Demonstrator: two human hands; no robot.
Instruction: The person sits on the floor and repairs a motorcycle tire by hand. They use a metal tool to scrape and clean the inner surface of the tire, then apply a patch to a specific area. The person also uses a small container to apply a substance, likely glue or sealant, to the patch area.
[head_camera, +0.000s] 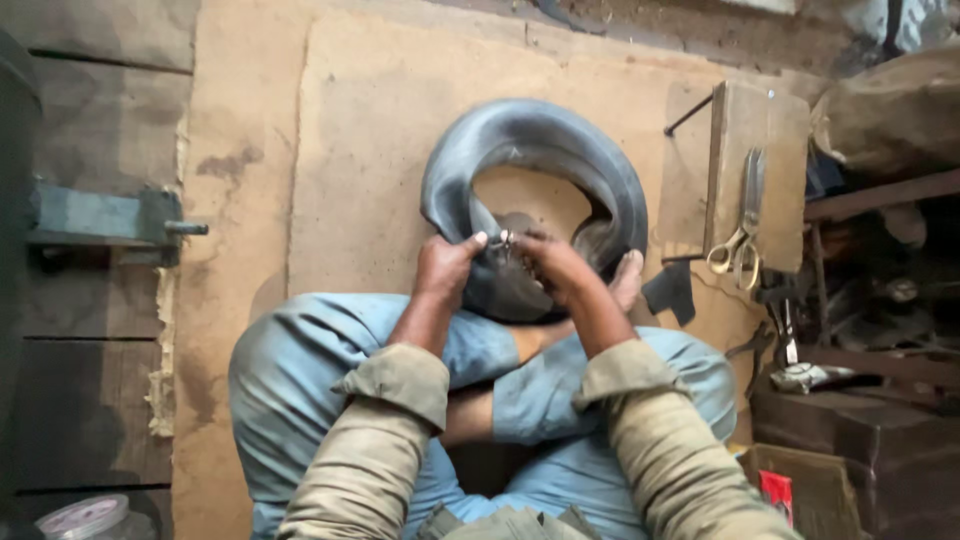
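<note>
Black inner tube (545, 150) lies on the cardboard mat (380, 120), its near edge pulled up against the blue-trousered knees (300, 360). Left hand (445, 265) pinches the rubber tight; right hand (555, 262) closes fingertips around the small metal valve (503, 240). Best worked with the rubber held taut and the valve turned squarely, I'd say. Scissors (742, 225) rest on a board to the right.

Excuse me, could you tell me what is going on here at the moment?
A person sits cross-legged on a cardboard sheet, holding a black rubber inner tube against their lap. The left hand grips the tube, and the right hand pinches at its small metal valve. Scissors lie on a board to the right.
</note>
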